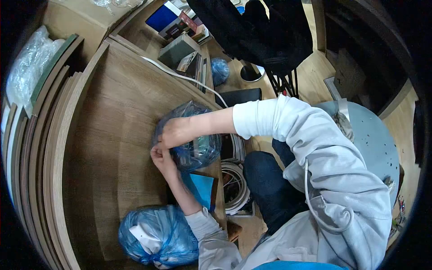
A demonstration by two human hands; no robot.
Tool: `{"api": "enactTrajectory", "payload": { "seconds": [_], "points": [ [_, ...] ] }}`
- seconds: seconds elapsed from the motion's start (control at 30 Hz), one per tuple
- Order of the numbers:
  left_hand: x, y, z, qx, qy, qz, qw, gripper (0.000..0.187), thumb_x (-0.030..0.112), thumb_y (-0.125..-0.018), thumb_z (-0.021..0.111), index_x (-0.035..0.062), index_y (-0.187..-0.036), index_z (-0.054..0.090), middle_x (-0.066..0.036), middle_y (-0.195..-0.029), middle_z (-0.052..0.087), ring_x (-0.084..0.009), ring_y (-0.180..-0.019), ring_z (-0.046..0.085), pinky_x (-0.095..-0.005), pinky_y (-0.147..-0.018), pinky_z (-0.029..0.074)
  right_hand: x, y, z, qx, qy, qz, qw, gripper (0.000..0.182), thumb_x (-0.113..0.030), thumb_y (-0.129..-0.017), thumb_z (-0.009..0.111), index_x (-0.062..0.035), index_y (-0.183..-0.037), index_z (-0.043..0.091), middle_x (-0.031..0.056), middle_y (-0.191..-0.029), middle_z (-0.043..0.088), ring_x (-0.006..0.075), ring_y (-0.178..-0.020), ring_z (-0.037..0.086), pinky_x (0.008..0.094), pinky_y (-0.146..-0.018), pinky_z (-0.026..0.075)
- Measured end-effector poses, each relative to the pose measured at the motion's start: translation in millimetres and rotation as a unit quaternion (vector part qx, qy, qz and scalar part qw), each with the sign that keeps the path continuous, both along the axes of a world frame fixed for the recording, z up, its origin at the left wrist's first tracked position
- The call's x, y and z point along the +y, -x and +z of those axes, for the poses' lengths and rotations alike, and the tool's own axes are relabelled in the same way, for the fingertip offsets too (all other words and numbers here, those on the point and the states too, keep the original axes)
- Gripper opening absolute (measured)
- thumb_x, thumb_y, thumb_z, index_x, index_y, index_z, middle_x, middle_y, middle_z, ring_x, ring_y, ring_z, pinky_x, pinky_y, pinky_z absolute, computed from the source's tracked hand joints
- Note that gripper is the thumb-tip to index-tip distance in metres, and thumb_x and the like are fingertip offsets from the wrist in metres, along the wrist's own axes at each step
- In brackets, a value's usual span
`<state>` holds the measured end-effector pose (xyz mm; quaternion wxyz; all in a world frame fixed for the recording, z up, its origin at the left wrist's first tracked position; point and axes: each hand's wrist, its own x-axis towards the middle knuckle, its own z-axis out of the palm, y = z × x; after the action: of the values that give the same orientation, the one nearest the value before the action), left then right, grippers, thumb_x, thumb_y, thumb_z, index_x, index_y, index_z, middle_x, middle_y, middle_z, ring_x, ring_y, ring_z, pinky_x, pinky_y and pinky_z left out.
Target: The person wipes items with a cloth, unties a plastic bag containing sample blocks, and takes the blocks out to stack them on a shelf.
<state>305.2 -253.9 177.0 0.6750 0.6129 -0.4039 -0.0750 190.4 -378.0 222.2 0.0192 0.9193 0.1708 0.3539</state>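
Observation:
A thin see-through blue plastic bag (204, 153) with things inside sits on a wooden shelf board. My right hand (177, 132) reaches over it from the right, its fingers closed on the bag's left edge. From below comes my left hand (163, 160), thumb and fingers pinched at the same edge, so the fingertips of both hands meet there. The bit of plastic between them is too small to make out. A fuller, knotted blue bag (175, 231) with white contents lies nearer to me, beside my left sleeve.
Boards (40, 171) stand upright at the left, with bubble wrap (33, 67) on them. Books (177, 49) and a small blue bag (220, 71) are at the back. A white cable (180, 77) crosses the shelf edge. Coiled cable (243, 184) lies by my knee; a round grey seat (371, 139) is at the right.

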Motion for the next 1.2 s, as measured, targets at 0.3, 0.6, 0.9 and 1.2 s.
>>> {"api": "enactTrajectory", "payload": {
  "seconds": [0.3, 0.6, 0.9, 1.2],
  "points": [
    [2.6, 13.8, 11.4, -0.128, -0.023, 0.089, 0.987, 0.023, 0.007, -0.083, 0.059, 0.0011, -0.101, 0.046, 0.000, -0.080, 0.048, -0.0079, -0.068, 0.043, -0.0205, -0.062, 0.039, -12.8, -13.4, -0.8, 0.032, 0.053, 0.044, 0.997, 0.025, -0.017, -0.078, 0.051, -0.0080, -0.101, 0.055, 0.0141, -0.079, 0.062, 0.0334, -0.074, 0.060, 0.0436, -0.060, 0.046],
    [2.0, 10.0, 3.5, -0.129, -0.003, 0.032, 0.991, 0.023, 0.005, -0.082, 0.057, 0.0011, -0.101, 0.045, -0.003, -0.083, 0.049, -0.0100, -0.074, 0.046, -0.0219, -0.068, 0.040, -5.0, -6.4, -21.1, -0.012, -0.182, 0.056, 0.982, 0.021, -0.016, -0.077, 0.053, -0.0055, -0.095, 0.057, 0.0127, -0.079, 0.062, 0.0333, -0.074, 0.060, 0.0436, -0.061, 0.047],
    [3.8, -4.9, 4.4, 0.043, -0.012, -0.019, 0.999, 0.021, 0.008, -0.084, 0.057, 0.0017, -0.101, 0.046, -0.004, -0.089, 0.050, -0.0113, -0.077, 0.047, -0.0216, -0.067, 0.040, -3.6, -2.3, 0.2, 0.050, 0.079, -0.030, 0.995, 0.020, -0.014, -0.079, 0.050, -0.0054, -0.096, 0.055, 0.0114, -0.081, 0.060, 0.0320, -0.074, 0.061, 0.0429, -0.061, 0.048],
    [3.5, 26.9, 17.7, -0.134, -0.020, 0.095, 0.986, 0.028, 0.005, -0.080, 0.058, 0.0008, -0.105, 0.047, -0.007, -0.093, 0.053, -0.0146, -0.082, 0.051, -0.0271, -0.073, 0.043, -10.9, -7.5, 4.5, 0.033, 0.031, 0.031, 0.998, 0.026, -0.018, -0.077, 0.054, -0.0063, -0.101, 0.054, 0.0131, -0.081, 0.060, 0.0320, -0.077, 0.060, 0.0438, -0.062, 0.048]
  ]
}}
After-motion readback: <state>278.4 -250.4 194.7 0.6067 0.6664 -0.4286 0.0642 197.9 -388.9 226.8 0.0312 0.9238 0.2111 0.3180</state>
